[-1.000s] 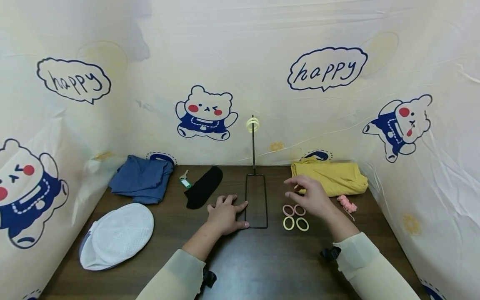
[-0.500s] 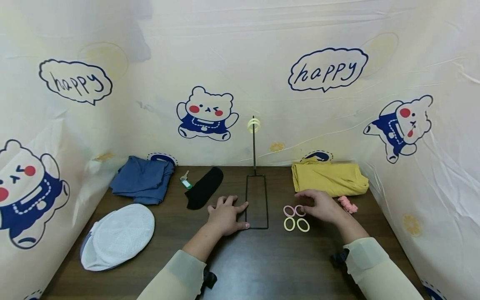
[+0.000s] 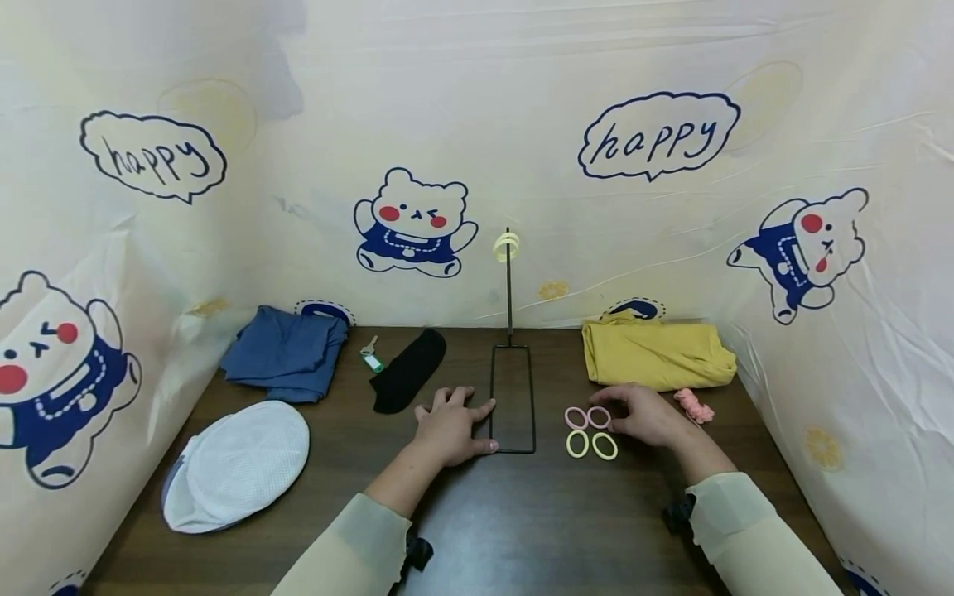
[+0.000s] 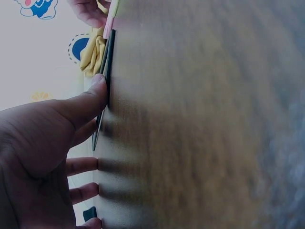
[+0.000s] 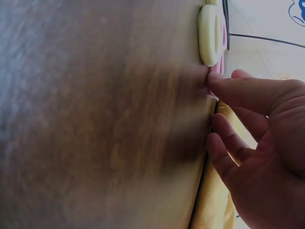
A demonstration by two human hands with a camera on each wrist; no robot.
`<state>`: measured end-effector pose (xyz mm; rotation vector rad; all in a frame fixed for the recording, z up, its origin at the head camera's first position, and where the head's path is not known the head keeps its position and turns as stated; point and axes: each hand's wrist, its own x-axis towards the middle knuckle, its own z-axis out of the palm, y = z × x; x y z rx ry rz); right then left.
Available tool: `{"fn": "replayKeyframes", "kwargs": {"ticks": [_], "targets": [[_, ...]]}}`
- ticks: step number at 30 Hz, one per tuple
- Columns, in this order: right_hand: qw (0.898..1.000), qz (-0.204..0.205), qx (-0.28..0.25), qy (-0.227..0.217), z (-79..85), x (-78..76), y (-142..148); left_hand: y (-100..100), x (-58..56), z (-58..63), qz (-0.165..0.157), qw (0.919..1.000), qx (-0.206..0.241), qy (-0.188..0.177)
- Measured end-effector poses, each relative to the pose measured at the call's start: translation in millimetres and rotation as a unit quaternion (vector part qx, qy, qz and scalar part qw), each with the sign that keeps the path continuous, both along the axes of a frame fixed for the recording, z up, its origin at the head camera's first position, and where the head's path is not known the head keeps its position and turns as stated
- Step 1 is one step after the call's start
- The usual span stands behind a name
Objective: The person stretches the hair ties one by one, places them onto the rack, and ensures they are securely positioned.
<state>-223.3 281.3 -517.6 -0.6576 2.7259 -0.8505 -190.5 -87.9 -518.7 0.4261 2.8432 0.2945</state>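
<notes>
- Rings (image 3: 568, 445) lie flat on the dark, wood-grained tabletop (image 3: 484, 530), just right of a black wire stand (image 3: 532, 397).
- Wrinkled whitish sheeting (image 3: 522, 99) encloses the tabletop at the back and both sides, printed with three large bears and two "happy" speech bubbles.
- Stand: a flat rectangular base with one upright post at its far end; pale yellow rings (image 3: 507, 245) circle that post near the top, apparently two, though their overlap makes the count uncertain.
- Four rings on the tabletop, two by two: two pink in the farther row, two yellow in the nearer one.
- Right hand (image 3: 647, 414): thumb and forefinger pinch the right pink ring (image 3: 590, 420), which is down on the tabletop; the other fingers are bent.
- Left hand (image 3: 447, 426): fingers spread and grasping nothing, fingertips down on the tabletop, thumb against the base's near left corner.
- Left side, one each: folded blue cloth (image 3: 286, 352), white cap (image 3: 238, 463), key with a green tag (image 3: 371, 356), black sock-like piece (image 3: 408, 371).
- Right side, one each: folded yellow cloth (image 3: 659, 354), pink bundle of cord (image 3: 693, 406) near it.
</notes>
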Motion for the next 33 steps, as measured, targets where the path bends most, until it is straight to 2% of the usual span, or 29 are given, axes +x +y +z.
{"fn": "replayKeyframes", "kwargs": {"ticks": [5, 15, 24, 29, 33], "targets": [[1.000, 0.005, 0.014, 0.010, -0.6, -0.9, -2.0, -0.1, 0.3, -0.1, 0.001, 1.0000, 0.003, 0.000], [0.998, -0.024, 0.000, 0.053, 4.6, 2.8, -5.2, 0.5, 0.1, -0.1, 0.002, 1.0000, -0.001, -0.003], [0.991, -0.023, -0.051, 0.118, 23.7, 8.9, -16.7, 1.2, 0.7, 2.6, 0.003, 1.0000, 0.000, -0.007], [0.981, -0.011, -0.075, 0.178, 37.4, 10.5, -27.4, 1.4, 0.8, 2.2, 0.004, 1.0000, 0.000, -0.006], [0.973, 0.004, -0.099, 0.208, 52.3, 12.3, -37.9, 1.5, 0.5, 2.1, 0.005, 1.0000, 0.003, -0.006]]}}
